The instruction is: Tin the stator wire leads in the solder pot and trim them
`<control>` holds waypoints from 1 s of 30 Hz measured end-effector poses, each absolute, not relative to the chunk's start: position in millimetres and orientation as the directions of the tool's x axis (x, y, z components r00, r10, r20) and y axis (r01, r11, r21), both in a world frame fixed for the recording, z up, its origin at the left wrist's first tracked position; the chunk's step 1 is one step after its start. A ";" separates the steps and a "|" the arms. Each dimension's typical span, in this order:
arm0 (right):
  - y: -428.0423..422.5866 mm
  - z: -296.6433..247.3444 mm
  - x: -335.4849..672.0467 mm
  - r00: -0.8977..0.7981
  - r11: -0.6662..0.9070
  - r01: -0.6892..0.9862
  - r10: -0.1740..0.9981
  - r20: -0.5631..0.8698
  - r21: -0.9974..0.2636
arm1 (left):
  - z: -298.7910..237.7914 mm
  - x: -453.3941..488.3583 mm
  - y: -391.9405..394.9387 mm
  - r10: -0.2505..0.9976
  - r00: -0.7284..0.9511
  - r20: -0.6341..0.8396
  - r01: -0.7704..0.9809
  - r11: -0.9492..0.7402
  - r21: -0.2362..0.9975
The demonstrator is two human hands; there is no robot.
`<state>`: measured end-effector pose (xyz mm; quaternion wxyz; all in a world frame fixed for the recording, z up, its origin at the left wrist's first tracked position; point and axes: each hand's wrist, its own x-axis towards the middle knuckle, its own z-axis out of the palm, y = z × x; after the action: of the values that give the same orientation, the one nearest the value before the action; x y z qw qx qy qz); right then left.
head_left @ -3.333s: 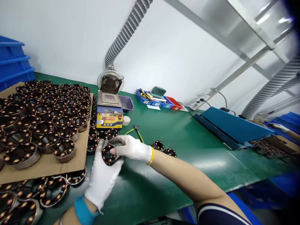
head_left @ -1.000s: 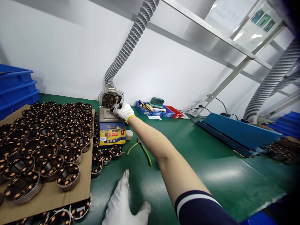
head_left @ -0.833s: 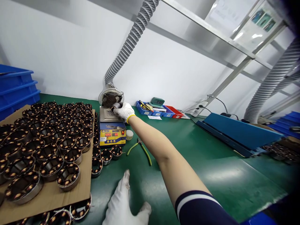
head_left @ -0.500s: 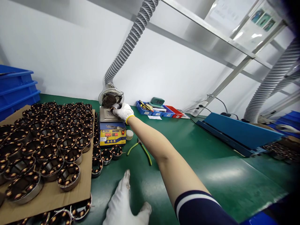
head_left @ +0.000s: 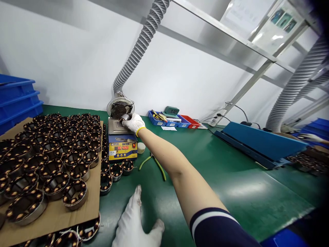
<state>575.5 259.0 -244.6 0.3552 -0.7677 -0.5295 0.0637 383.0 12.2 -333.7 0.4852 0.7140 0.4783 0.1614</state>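
Observation:
My right hand [head_left: 136, 124], in a white knit glove with a yellow cuff edge, reaches forward. Its fingers are closed on a motor stator [head_left: 125, 117], a metal ring tilted over the plate of a blue and yellow heated solder pot [head_left: 123, 151]. The fingers partly hide the ring, and its contact with the pot cannot be made out. Near the front, my left hand [head_left: 136, 223], also gloved, is held over the green bench with thumb and fingers apart and nothing in it. Cutting pliers [head_left: 160, 168] with green handles lie between the hands.
Many copper-wound stators [head_left: 75, 195] stand on a cardboard sheet [head_left: 90, 202] at left; several more sit by the pot. A fume hose [head_left: 142, 41] ends behind it. Small bins [head_left: 189, 120], a blue metal stand [head_left: 264, 142] and stacked blue crates [head_left: 17, 99] line the bench.
The view has shifted slightly. My right hand keeps the stator at the pot with hardly any movement, and the red digits on the pot's display have changed. My left hand stays spread.

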 end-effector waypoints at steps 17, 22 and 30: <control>8.8 -235.2 676.3 0.675 -0.081 0.079 0.738 -0.007 -0.994 | -332.0 374.2 13.4 0.826 0.554 0.109 0.553 -0.463 0.693; -96.8 -257.2 734.5 0.901 -0.594 0.198 0.424 -0.095 -0.780 | -337.3 376.0 9.6 0.643 0.637 0.426 0.441 -0.757 0.483; -145.4 -303.0 737.4 0.732 -0.744 0.592 0.657 -0.180 -0.310 | -338.2 324.2 -27.0 0.532 0.588 0.608 0.428 -0.844 0.324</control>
<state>737.4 -145.4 -303.0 0.1166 -0.9232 -0.3383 0.1405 324.2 -27.0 -338.2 0.0715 0.8883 0.2704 0.3643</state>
